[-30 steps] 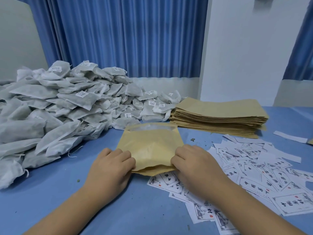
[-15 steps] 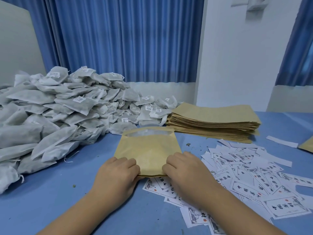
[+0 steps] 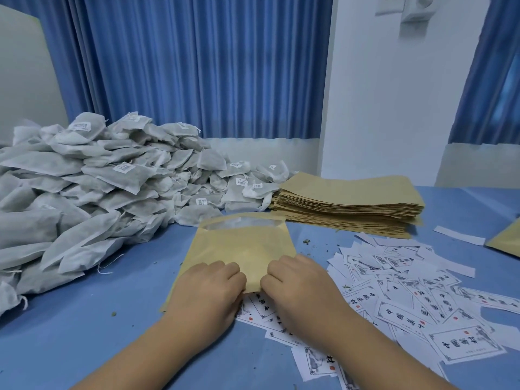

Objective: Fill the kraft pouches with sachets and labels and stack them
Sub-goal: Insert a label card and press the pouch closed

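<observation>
A kraft pouch (image 3: 243,243) lies on the blue table in front of me, its open mouth facing away. My left hand (image 3: 206,292) and my right hand (image 3: 299,285) hold its near edge with curled fingers, knuckles almost touching. A big heap of white sachets (image 3: 92,192) fills the left side. A stack of flat kraft pouches (image 3: 351,204) sits behind on the right. Printed paper labels (image 3: 408,285) lie scattered to the right and partly under my right hand.
A blue curtain and a white wall stand behind the blue table (image 3: 70,333). Another kraft pouch corner (image 3: 506,240) shows at the right edge. A blank white paper strip (image 3: 458,235) lies near it. Small green crumbs dot the cloth.
My hands have slid toward each other along the pouch's near edge, from its two corners to its middle. The pouch stays on the table.
</observation>
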{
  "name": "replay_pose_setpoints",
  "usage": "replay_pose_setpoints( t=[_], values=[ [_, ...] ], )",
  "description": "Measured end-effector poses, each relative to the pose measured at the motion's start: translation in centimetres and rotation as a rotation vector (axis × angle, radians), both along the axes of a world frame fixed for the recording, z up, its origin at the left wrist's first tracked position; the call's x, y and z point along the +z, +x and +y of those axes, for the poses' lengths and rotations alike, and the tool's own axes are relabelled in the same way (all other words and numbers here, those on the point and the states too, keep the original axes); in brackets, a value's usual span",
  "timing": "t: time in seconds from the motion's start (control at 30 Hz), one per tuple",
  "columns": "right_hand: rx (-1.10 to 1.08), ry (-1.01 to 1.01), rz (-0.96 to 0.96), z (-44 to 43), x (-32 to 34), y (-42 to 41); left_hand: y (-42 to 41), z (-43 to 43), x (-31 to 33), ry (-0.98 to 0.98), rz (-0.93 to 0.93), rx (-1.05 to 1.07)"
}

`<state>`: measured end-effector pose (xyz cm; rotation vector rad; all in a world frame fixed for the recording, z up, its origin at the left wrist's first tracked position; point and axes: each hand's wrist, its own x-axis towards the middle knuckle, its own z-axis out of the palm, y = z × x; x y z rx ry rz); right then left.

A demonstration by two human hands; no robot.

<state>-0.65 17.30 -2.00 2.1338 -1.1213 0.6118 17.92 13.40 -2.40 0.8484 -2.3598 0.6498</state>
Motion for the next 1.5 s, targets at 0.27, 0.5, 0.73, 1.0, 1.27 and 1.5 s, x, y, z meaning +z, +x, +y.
replay_pose_setpoints(
  t=[0.27,0.5,0.73,1.0,1.27,1.5],
  values=[
    [0.053,-0.005,-0.037,0.1,0.2,0.1,-1.2,0.2,0.1,0.010,0.026,0.001],
    [-0.036,0.091,-0.055,0.1,0.8,-1.0,-0.5,0.4,0.0,0.046,0.105,0.003],
    [-0.037,0.067,-0.011,0.5,0.8,-0.8,-1.1,0.7,-0.1,0.025,0.065,-0.109],
    [-0.007,0.124,-0.147,0.6,1.8,-2.0,0.4,0.1,0.0,0.085,0.200,-0.077],
    [-0.057,0.238,-0.278,1.0,1.9,-3.3,1.5,-0.2,-0.1,0.022,0.217,-0.007],
    [0.088,0.624,-0.858,0.1,0.7,-3.5,2.5,0.1,-0.7,0.414,0.414,0.163]
  ],
)
